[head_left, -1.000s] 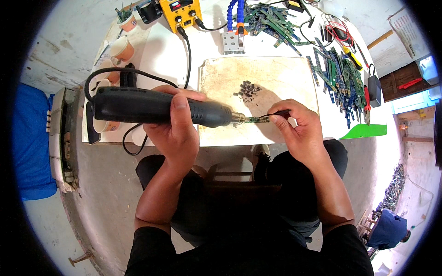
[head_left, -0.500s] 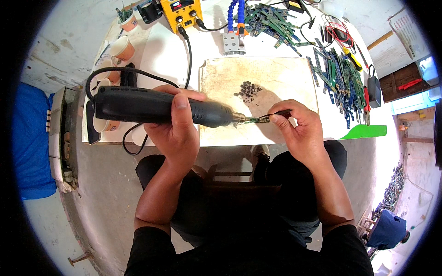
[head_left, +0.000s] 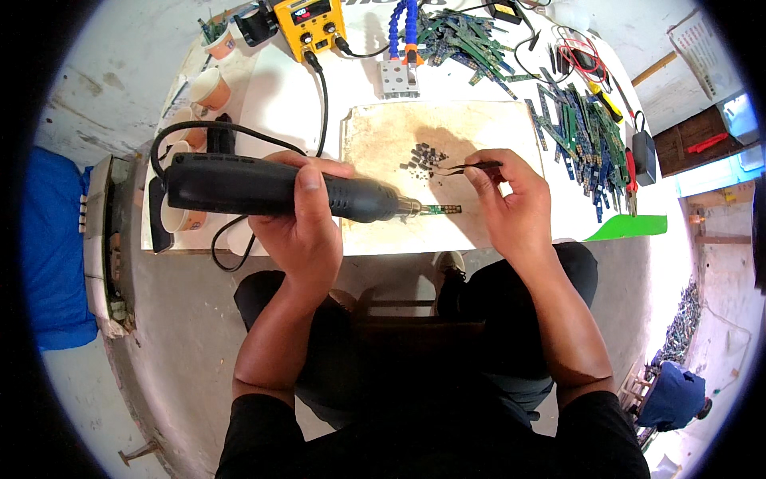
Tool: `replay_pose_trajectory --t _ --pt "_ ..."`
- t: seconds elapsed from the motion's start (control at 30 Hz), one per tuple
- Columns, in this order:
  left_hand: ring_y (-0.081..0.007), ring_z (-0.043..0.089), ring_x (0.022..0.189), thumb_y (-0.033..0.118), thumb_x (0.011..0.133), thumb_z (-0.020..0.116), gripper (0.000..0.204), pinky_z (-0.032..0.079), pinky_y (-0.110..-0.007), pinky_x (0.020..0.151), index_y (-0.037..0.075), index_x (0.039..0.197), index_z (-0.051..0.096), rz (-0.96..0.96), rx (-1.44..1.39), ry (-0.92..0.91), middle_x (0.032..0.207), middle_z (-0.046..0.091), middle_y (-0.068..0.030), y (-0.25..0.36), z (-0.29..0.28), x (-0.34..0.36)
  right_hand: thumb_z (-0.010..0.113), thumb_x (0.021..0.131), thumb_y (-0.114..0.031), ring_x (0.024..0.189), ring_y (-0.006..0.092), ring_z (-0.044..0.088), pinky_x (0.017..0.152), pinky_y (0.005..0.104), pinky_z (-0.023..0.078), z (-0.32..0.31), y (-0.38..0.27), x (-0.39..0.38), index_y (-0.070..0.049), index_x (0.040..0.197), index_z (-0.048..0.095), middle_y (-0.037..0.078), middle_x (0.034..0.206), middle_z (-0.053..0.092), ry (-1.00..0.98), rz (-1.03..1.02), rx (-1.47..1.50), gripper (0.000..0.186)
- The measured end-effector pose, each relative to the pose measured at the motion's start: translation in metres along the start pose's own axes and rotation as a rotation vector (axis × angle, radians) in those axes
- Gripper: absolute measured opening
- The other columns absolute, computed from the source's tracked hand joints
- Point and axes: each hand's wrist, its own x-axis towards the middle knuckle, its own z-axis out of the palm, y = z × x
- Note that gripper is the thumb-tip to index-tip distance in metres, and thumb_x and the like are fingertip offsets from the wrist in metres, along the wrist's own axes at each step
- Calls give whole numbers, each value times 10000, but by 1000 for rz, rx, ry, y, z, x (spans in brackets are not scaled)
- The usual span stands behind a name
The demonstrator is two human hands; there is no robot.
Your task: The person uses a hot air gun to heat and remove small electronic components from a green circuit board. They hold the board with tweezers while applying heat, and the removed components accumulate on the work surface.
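Note:
My left hand (head_left: 302, 215) is wrapped round a black hot air gun (head_left: 263, 188), its metal nozzle pointing right. Just at the nozzle lies a short green circuit board strip (head_left: 444, 209) on the stained, light-coloured work board (head_left: 375, 132). In my right hand (head_left: 515, 199) a pair of dark tweezers (head_left: 472, 166) is pinched, tips pointing left beside a small pile of black chips (head_left: 427, 154). Whether the tips hold a chip is too small to tell.
A yellow control station (head_left: 309, 28) with a cable to the gun stands at the back. Circuit strips (head_left: 586, 132) are heaped at right, more strips (head_left: 471, 40) behind. Paper cups (head_left: 210, 89) line the left edge. A blue flexible-arm holder (head_left: 399, 76) stands behind the board.
My right hand has moved the tweezers away from the circuit strip, up and left to the chip pile. The hot air gun has stayed nearly in place.

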Motion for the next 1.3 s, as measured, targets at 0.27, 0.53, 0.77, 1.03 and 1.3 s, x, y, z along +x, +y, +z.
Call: replay_pose_trajectory --t 0.27,0.53,0.77,1.03,1.3 --pt "-194 671 759 239 987 515 225 532 -295 763 22 1042 501 -20 -36 38 797 685 -158 0 5 -1 665 895 -5 752 139 624 714 263 498 -19 2 -13 8 967 650 92 892 680 -88 -67 89 75" --pt "-212 674 773 255 984 523 249 538 -308 772 19 1056 491 -27 -60 23 817 686 -165 -3 7 -4 667 884 25 799 143 624 753 259 498 -27 2 -15 9 949 646 87 895 668 -200 -127 62 71" --pt "-217 680 793 259 983 524 253 543 -320 787 20 1060 492 -4 -44 -4 815 684 -167 -5 8 -6 681 852 -2 812 281 646 730 340 505 -26 2 -13 -13 916 645 120 885 663 -206 -128 65 75" --pt "-202 677 790 265 982 531 255 543 -316 784 26 1064 499 -16 -42 -16 819 688 -162 -4 7 -5 676 855 4 796 273 644 719 332 504 -26 2 -13 -17 914 647 118 887 663 -217 -133 64 69" --pt "-192 674 786 270 982 536 260 539 -303 773 25 1062 500 -7 -28 -15 820 688 -160 -5 6 -5 673 868 -6 800 258 652 726 325 508 -25 2 -14 -10 932 654 121 900 668 -216 -105 87 67"
